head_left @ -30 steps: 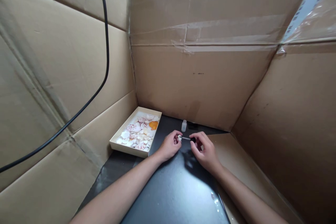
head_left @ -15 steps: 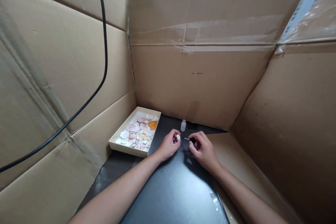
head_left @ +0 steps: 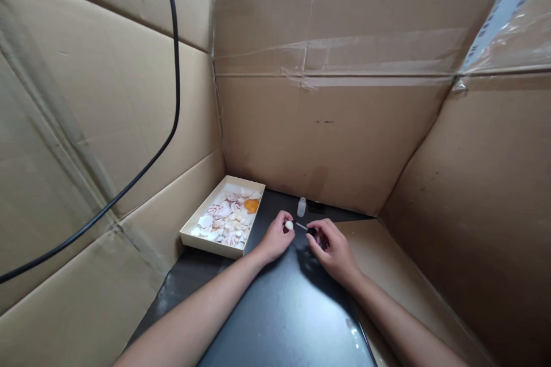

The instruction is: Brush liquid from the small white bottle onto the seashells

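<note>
My left hand [head_left: 275,238] pinches a small white shell [head_left: 288,225] between thumb and fingertips above the black table surface [head_left: 279,309]. My right hand [head_left: 329,246] holds a thin brush with a black cap [head_left: 306,229], its pale tip pointing left and stopping just short of the shell. A small clear bottle [head_left: 302,206] stands open just behind the two hands. To the left lies a shallow cream box [head_left: 210,241] filled with several white, pink-striped and orange shells.
Tall cardboard walls [head_left: 336,126] enclose the table on the left, back and right. A black cable [head_left: 172,103] hangs across the left wall. Brown cardboard [head_left: 387,275] lies flat to the right of the black surface.
The brush tip rested against the shell a second ago; it has drawn back slightly to the right. My left hand has turned the shell a little.
</note>
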`<state>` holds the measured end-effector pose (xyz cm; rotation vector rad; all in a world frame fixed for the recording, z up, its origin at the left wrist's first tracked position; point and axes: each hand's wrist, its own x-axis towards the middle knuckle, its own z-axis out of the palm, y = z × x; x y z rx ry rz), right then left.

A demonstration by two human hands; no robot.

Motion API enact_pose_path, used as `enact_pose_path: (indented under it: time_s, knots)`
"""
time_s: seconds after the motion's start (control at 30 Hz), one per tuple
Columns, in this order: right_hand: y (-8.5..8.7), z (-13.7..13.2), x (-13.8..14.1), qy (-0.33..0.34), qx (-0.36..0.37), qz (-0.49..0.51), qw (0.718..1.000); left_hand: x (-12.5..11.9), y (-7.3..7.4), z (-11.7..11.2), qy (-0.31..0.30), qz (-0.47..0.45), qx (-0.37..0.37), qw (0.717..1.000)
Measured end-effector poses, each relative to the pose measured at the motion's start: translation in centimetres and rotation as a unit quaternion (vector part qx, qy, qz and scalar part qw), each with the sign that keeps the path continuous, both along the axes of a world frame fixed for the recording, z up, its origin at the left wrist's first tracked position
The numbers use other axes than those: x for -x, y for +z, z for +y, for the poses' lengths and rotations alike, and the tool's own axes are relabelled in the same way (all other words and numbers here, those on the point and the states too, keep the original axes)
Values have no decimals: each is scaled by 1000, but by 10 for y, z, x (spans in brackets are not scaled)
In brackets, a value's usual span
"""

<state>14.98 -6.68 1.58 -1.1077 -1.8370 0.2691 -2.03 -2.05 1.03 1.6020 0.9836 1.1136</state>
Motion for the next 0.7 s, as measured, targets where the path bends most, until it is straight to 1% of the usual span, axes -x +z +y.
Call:
enact_pose_path:
  time_s: [0.23, 0.33, 0.43, 0.57, 0.7]
  knots:
    - [0, -2, 1, 16, 16, -16, 1000, -1, 2, -2, -23, -12, 6, 1000]
    - [2, -2, 2, -3, 24, -31, 999, -1, 2, -2, -22, -19, 9, 1000]
    - [3, -3, 3, -22, 18, -25, 999, -1, 1, -1, -25, -30, 12, 999]
    - [5, -4, 4, 0, 24, -33, 999, -1, -2, 0, -32, -42, 12, 999]
    - [6, -4, 4, -42, 25, -37, 998, -1, -2, 0, -25, -37, 8, 999]
